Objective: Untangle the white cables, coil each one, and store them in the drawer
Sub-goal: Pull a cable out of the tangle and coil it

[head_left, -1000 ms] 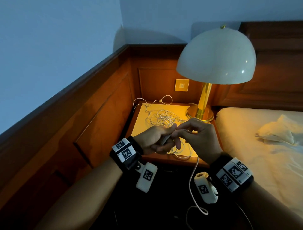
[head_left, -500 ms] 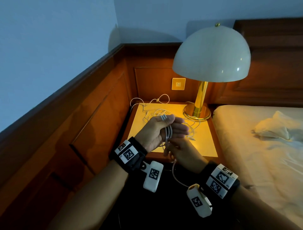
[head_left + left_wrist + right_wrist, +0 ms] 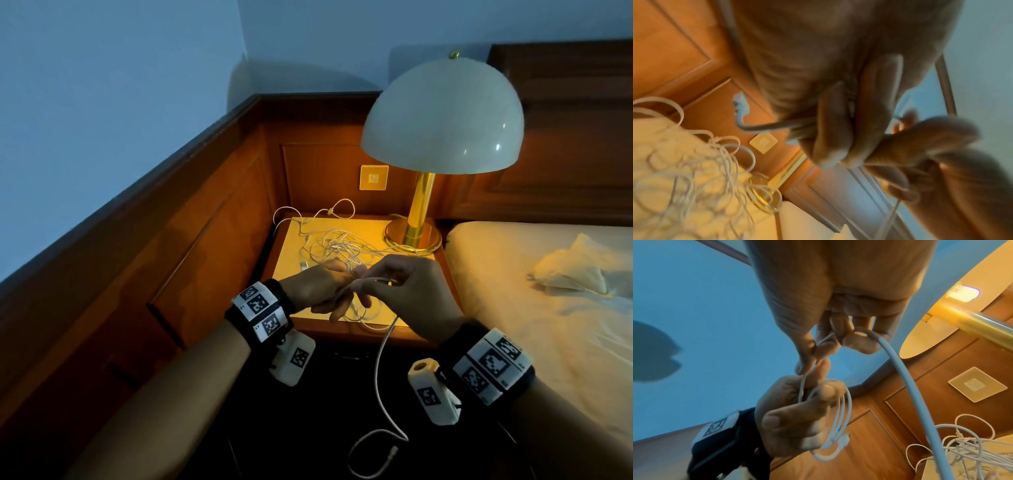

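Observation:
A tangle of white cables (image 3: 337,245) lies on the lamp-lit nightstand (image 3: 287,260). In front of it my left hand (image 3: 337,296) holds several small loops of one white cable (image 3: 840,417) wound round its fingers, a plug hanging at the bottom of the coil. My right hand (image 3: 375,281), just to the right and touching it, pinches the same cable (image 3: 823,340) between thumb and fingertip. The cable's loose tail (image 3: 378,373) hangs down past the nightstand edge into the dark, ending in a plug (image 3: 394,450). No drawer can be made out.
A brass lamp (image 3: 414,233) with a white dome shade stands at the nightstand's back right. Wood panelling with a wall switch (image 3: 373,177) closes the left and back. The bed (image 3: 548,291) lies right, a crumpled cloth (image 3: 568,270) on it.
My right hand has risen from below the left hand to its right side, carrying the cable up and over. The left hand has turned from palm-up to back-up, and more tail hangs below.

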`<state>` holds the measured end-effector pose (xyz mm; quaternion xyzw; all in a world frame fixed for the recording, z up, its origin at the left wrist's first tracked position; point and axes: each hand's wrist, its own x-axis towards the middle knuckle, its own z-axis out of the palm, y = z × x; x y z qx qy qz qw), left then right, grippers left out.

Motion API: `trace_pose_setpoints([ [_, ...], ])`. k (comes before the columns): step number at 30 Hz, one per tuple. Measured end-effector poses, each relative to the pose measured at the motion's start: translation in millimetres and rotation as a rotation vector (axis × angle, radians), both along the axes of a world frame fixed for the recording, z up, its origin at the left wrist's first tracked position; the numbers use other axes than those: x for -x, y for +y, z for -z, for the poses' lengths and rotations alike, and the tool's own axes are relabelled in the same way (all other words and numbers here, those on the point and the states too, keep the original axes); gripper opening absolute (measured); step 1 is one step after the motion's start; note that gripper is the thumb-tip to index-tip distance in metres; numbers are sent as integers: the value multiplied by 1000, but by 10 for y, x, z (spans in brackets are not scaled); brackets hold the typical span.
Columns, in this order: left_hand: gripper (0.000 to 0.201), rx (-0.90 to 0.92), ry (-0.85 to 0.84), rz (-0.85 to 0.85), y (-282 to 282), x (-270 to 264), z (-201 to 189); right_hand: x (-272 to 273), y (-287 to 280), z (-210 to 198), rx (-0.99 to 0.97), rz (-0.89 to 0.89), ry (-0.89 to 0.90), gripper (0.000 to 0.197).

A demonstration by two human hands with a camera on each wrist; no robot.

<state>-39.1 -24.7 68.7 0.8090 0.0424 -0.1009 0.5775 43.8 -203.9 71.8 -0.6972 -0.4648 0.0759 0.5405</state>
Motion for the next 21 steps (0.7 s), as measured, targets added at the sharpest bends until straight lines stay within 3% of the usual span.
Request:
trace_pose_setpoints([
  [4, 75, 446, 104, 149, -29, 17, 57, -55, 20, 21, -82, 59, 66, 11],
  [8, 60, 716, 74, 191, -135, 61, 21, -105, 72, 152, -139, 34, 124, 4],
  [11, 48, 909, -23, 222, -207, 69, -14, -121, 137, 267, -182, 27, 262, 20],
  [15, 40, 844, -210, 57, -354, 36, -52, -39, 240, 445, -99, 15, 385, 26],
  [18, 39, 787, -274, -118, -424, -11, -105, 12, 270, 557, 24, -24, 303, 30],
  [21, 38, 612, -299, -230, -356, -73, -123, 52, 205, 540, 280, -120, 55, 32],
])
